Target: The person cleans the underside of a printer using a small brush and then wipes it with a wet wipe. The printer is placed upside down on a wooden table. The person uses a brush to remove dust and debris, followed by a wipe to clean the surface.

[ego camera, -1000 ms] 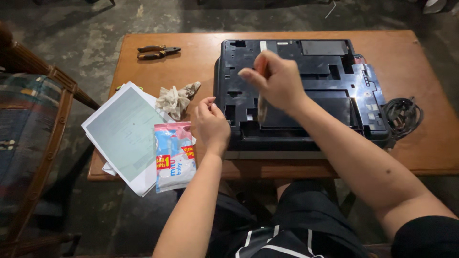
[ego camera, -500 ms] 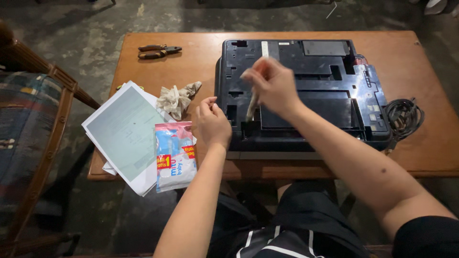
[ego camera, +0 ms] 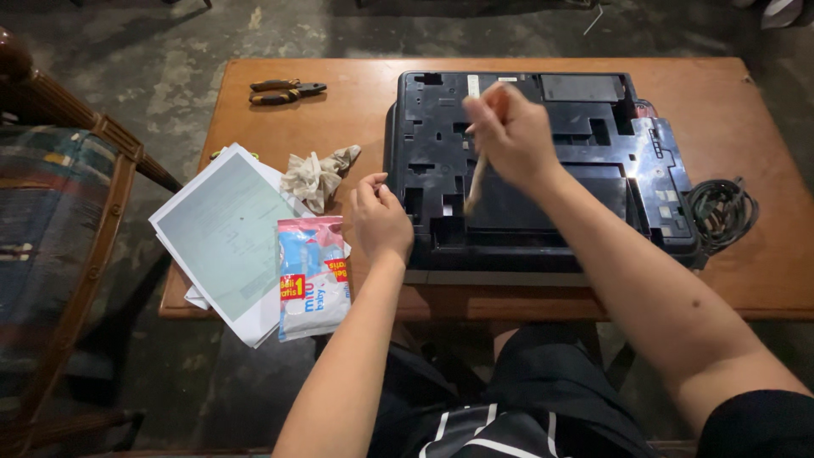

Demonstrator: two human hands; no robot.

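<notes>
A black printer [ego camera: 593, 161] lies upside down on the wooden table [ego camera: 356, 127]. My right hand [ego camera: 509, 136] hovers over its underside, gripping a thin pale brush [ego camera: 475, 182] whose tip points down into the recesses near the front left. My left hand [ego camera: 381, 220] rests loosely curled at the printer's left front corner, fingers touching its edge, holding nothing.
White paper sheets [ego camera: 225, 233] and a blue-and-white plastic packet [ego camera: 312, 276] overhang the table's left front edge. A crumpled rag [ego camera: 315, 176] lies beside them, pliers [ego camera: 284, 91] at the back left. A coiled black cable [ego camera: 721, 212] sits right of the printer. A wooden chair [ego camera: 76, 220] stands left.
My right hand and the brush have shifted slightly back and forth over the printer's underside. My left hand has stayed at the corner.
</notes>
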